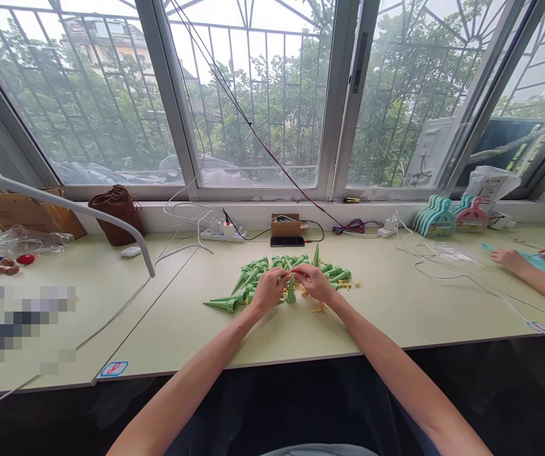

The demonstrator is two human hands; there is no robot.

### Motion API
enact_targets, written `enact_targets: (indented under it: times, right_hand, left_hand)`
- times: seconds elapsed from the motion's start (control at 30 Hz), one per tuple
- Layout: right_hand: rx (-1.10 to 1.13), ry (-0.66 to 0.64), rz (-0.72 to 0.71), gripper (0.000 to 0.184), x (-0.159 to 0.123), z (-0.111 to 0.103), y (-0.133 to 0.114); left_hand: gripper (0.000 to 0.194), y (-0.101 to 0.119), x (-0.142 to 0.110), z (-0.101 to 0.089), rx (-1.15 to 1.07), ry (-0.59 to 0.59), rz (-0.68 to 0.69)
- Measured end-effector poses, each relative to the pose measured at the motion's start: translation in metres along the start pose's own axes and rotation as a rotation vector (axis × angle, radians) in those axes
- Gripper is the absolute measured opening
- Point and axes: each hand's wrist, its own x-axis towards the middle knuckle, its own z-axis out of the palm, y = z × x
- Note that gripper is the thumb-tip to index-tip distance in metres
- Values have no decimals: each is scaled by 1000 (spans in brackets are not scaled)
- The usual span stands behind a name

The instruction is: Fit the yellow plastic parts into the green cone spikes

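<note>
My left hand [271, 289] and my right hand [314, 282] meet over the middle of the table, fingers pinched closed. Between them a green plant-watering spike [291, 292] points upward, wide end down. Both sets of fingertips close around its upper tip; any small part there is too small to make out. Behind and beside my hands lies a heap of similar green spikes [253, 271], one of them standing upright [316, 256]. Another spike [223, 304] lies on its side at the left. Small yellow plastic pieces [318, 308] are scattered among and in front of them.
At the back a phone [287, 241] lies before a small cardboard box [285, 227], beside a power strip [223, 233]. A brown pouch [117, 215] stands left; teal hangers [433, 217] stand right. Another person's hands [509, 261] work far right. White cables [466, 277] cross the table.
</note>
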Motion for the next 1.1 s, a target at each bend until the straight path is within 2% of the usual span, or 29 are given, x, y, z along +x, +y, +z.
enact_targets:
  times: [0.27, 0.53, 0.67, 0.83, 0.97, 1.1]
  right_hand:
    - [22, -13, 26, 13, 0, 1, 5]
    - [-95, 7, -5, 17, 0, -1, 3]
    - [-129, 32, 6, 18, 0, -1, 4]
    - [-135, 115, 57, 21, 0, -3, 5]
    - [-121, 140, 93, 22, 0, -4, 4]
    - [-132, 133, 94, 23, 0, -4, 2]
  left_hand:
    - [21, 1, 1, 0, -17, -2, 28]
    - [22, -3, 1, 1, -4, -26, 56]
    - [23, 1, 1, 0, -25, -10, 18]
    - [48, 9, 1, -7, -116, 30, -100]
    - [53, 16, 1, -12, -176, -34, -60]
    - [43, 22, -2, -14, -176, -139, 8]
